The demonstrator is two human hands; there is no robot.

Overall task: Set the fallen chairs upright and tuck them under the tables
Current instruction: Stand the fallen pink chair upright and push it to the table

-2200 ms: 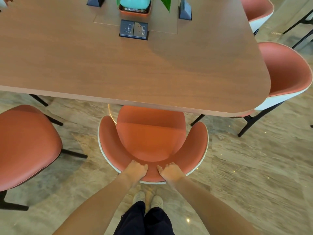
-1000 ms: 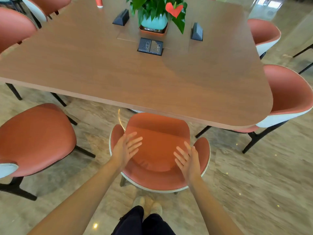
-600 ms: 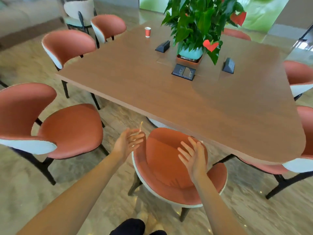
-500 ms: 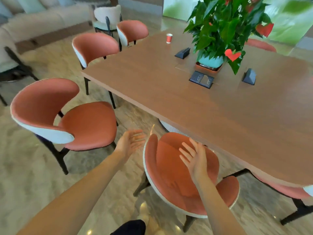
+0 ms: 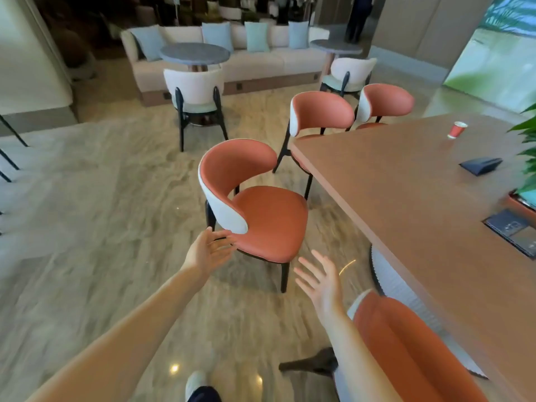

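That orange chair [image 5: 255,204] stands upright on the floor, pulled out from the counter [image 5: 420,216]. Your left hand [image 5: 207,252] and right hand [image 5: 320,281] are both empty, fingers apart. Grab the backrest with both, then slide it in straight.

no readable text anywhere tbh, red paper cup [image 5: 457,130] on the bench [image 5: 412,204] shows no legible print, dark socket panel [image 5: 513,231] set in the bench has faint pale marks, too blurry to read
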